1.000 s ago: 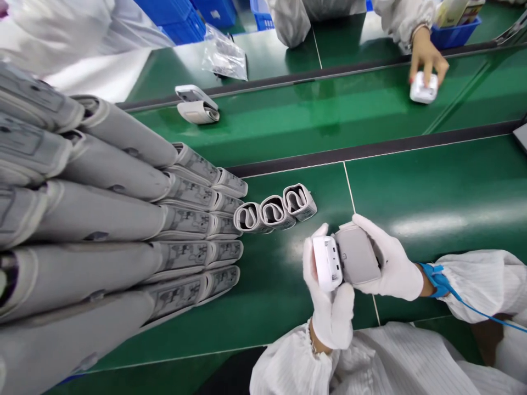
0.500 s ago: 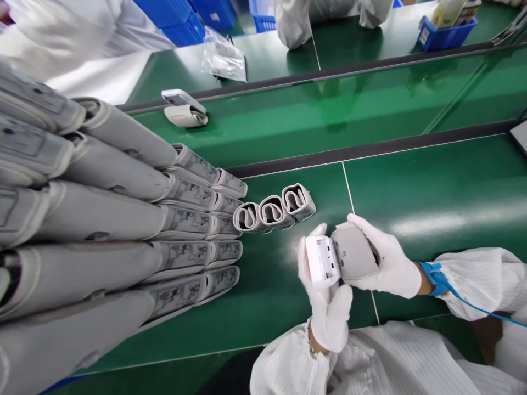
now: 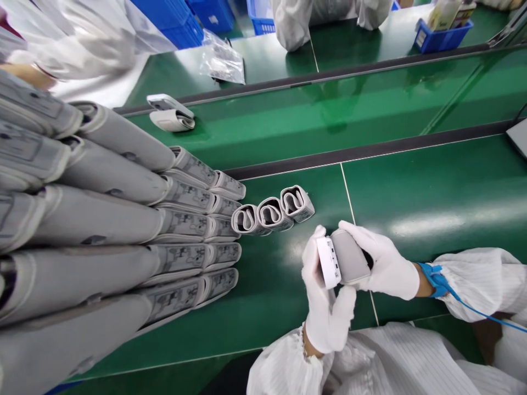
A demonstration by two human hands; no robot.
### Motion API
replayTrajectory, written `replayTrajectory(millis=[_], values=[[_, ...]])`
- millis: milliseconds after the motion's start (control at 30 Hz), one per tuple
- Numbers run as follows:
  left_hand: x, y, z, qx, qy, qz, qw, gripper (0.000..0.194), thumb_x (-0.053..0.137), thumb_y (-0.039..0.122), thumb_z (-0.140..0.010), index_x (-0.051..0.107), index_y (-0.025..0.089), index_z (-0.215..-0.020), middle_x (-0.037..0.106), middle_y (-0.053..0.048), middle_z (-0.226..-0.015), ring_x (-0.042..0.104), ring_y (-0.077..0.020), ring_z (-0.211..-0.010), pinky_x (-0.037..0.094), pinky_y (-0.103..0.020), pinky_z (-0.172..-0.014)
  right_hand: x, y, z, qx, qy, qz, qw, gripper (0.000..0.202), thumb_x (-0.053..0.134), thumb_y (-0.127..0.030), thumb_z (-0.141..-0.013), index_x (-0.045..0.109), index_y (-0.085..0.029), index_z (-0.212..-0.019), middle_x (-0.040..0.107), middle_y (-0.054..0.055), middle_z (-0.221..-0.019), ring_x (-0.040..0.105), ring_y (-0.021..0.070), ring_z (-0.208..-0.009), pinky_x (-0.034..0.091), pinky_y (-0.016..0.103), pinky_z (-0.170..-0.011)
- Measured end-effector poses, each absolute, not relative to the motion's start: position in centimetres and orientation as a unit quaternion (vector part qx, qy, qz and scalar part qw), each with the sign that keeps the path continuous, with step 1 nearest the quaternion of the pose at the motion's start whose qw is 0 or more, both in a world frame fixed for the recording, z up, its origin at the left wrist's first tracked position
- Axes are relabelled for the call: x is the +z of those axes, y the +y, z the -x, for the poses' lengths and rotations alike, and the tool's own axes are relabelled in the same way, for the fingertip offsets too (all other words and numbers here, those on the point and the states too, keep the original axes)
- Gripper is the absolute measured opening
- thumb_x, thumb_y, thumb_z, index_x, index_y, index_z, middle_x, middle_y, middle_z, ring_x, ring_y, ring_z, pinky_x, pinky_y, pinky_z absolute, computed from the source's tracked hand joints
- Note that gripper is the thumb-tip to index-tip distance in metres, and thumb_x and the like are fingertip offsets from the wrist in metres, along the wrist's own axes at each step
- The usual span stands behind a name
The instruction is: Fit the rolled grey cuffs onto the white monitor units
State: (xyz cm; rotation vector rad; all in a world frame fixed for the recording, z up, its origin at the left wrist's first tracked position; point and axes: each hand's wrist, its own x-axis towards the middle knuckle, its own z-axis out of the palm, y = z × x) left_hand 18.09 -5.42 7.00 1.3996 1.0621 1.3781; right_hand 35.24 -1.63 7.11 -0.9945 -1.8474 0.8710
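Holding a white monitor unit against a grey cuff

Gripping from both sides, the two gloved hands meet low and right of centre, above the green worktop (image 3: pixel 432 203). The left hand (image 3: pixel 325 307) comes up from 6 o'clock with its fingers curled around a white monitor unit (image 3: pixel 328 262), which stands on edge with its narrow side toward the camera. The right hand (image 3: pixel 385 266) reaches in from 3 o'clock and wraps closed around a grey wrist cuff (image 3: pixel 349 258), thumb on top, fingers behind. Unit and cuff touch along one edge; whether they are joined I cannot tell. A blue wrist strap (image 3: pixel 436 277) with a thin blue cord sits on the right wrist, between the glove and the white sleeve.

At 10 o'clock from the hands, three rolled cuffs (image 3: pixel 272 211) lie side by side on the worktop, touching one another, their open ends up. At 9 o'clock, a tall stack of flat grey cuffs (image 3: pixel 123 230) fills the left side. On the conveyor belt (image 3: pixel 329 120), at 11 o'clock, a finished monitor with cuff (image 3: pixel 169 112) lies alone. Beyond it are a clear plastic bag (image 3: pixel 222 57), blue bins (image 3: pixel 181 19) and, at 1 o'clock, a small blue tray (image 3: pixel 442 30). Other people's white sleeves show along the far edge.
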Motion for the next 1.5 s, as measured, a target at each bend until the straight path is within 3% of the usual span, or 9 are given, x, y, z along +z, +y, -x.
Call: replayTrajectory(millis=[300, 600, 700, 800, 900, 1033, 1167, 1400, 1500], values=[[6.9, -4.9, -17.4, 0.478, 0.484, -0.621, 0.389, 0.089, 0.072, 0.019, -0.092, 0.026, 0.037, -0.165, 0.037, -0.011, -0.172, 0.034, -0.0309, -0.160, 0.035, -0.051, -0.129, 6.6, -1.7, -35.3, 0.334, -0.740, 0.412, 0.414, 0.095, 0.086, -0.047, -0.085, 0.038, -0.023, -0.163, 0.060, 0.016, -0.149, 0.068, 0.0321, -0.127, 0.058, 0.040, -0.107], [6.5, -4.7, -15.0, 0.356, 0.539, -0.620, 0.446, 0.093, 0.064, 0.001, -0.081, 0.037, 0.033, -0.164, 0.054, -0.007, -0.161, 0.054, -0.0259, -0.147, 0.049, -0.037, -0.120, 8.2, -1.7, -34.9, 0.409, -0.730, 0.409, 0.364, 0.096, 0.080, -0.028, -0.069, 0.042, -0.022, -0.157, 0.072, 0.010, -0.123, 0.075, 0.0295, -0.101, 0.062, 0.039, -0.087], [6.6, -4.6, -14.8, 0.406, 0.533, -0.555, 0.493, 0.080, 0.072, 0.007, -0.079, 0.054, 0.030, -0.153, 0.068, -0.009, -0.147, 0.067, -0.0278, -0.133, 0.060, -0.036, -0.106, 8.7, -1.3, -35.8, 0.499, -0.710, 0.367, 0.336, 0.082, 0.076, -0.037, -0.086, 0.044, -0.022, -0.160, 0.073, 0.009, -0.121, 0.074, 0.0234, -0.095, 0.062, 0.032, -0.081], [7.4, -4.2, -14.7, 0.454, 0.541, -0.471, 0.529, 0.062, 0.084, 0.021, -0.075, 0.068, 0.024, -0.135, 0.075, -0.013, -0.134, 0.076, -0.0307, -0.116, 0.064, -0.038, -0.096, 8.5, -0.9, -36.7, 0.575, -0.686, 0.327, 0.303, 0.052, 0.042, -0.038, -0.112, 0.049, -0.021, -0.161, 0.074, 0.007, -0.107, 0.069, 0.0160, -0.081, 0.061, 0.029, -0.077], [8.7, -3.6, -14.4, 0.450, 0.559, -0.425, 0.552, 0.049, 0.090, 0.032, -0.073, 0.075, 0.021, -0.119, 0.080, -0.012, -0.119, 0.079, -0.0312, -0.105, 0.066, -0.039, -0.091, 7.2, -0.8, -36.6, 0.576, -0.670, 0.346, 0.316, 0.047, 0.045, -0.043, -0.113, 0.061, -0.021, -0.152, 0.065, 0.001, -0.084, 0.058, 0.0116, -0.065, 0.057, 0.025, -0.065], [10.3, -3.1, -14.3, 0.431, 0.541, -0.403, 0.599, 0.050, 0.096, 0.033, -0.062, 0.079, 0.021, -0.107, 0.083, -0.010, -0.106, 0.080, -0.0330, -0.095, 0.067, -0.040, -0.081, 5.4, -0.8, -35.7, 0.463, -0.715, 0.341, 0.397, 0.050, 0.069, -0.043, -0.104, 0.062, -0.027, -0.150, 0.066, 0.008, -0.107, 0.065, 0.0158, -0.088, 0.060, 0.031, -0.085], [11.5, -3.2, -15.4, 0.431, 0.571, -0.362, 0.597, 0.039, 0.089, 0.034, -0.072, 0.081, 0.020, -0.107, 0.083, -0.011, -0.107, 0.079, -0.0316, -0.093, 0.065, -0.039, -0.080, 4.9, -0.8, -35.5, 0.439, -0.734, 0.306, 0.418, 0.056, 0.067, -0.044, -0.104, 0.053, -0.033, -0.157, 0.065, 0.010, -0.122, 0.067, 0.0203, -0.111, 0.057, 0.036, -0.100], [12.4, -3.5, -16.3, 0.416, 0.567, -0.383, 0.599, 0.066, 0.099, 0.027, -0.048, 0.081, 0.022, -0.111, 0.081, -0.012, -0.116, 0.073, -0.0391, -0.111, 0.059, -0.048, -0.102, 6.6, -0.7, -35.4, 0.580, -0.615, 0.416, 0.336, 0.039, 0.072, -0.059, -0.096, 0.076, -0.022, -0.106, 0.062, 0.005, -0.097, 0.066, 0.0201, -0.090, 0.060, 0.028, -0.080], [12.1, -3.1, -15.5, 0.382, 0.551, -0.387, 0.633, 0.050, 0.096, 0.027, -0.058, 0.081, 0.022, -0.106, 0.081, -0.010, -0.112, 0.073, -0.0338, -0.107, 0.057, -0.046, -0.104, 7.0, -0.7, -35.4, 0.555, -0.645, 0.404, 0.335, 0.042, 0.067, -0.063, -0.098, 0.073, -0.021, -0.100, 0.062, 0.006, -0.096, 0.065, 0.0204, -0.088, 0.059, 0.028, -0.078]])
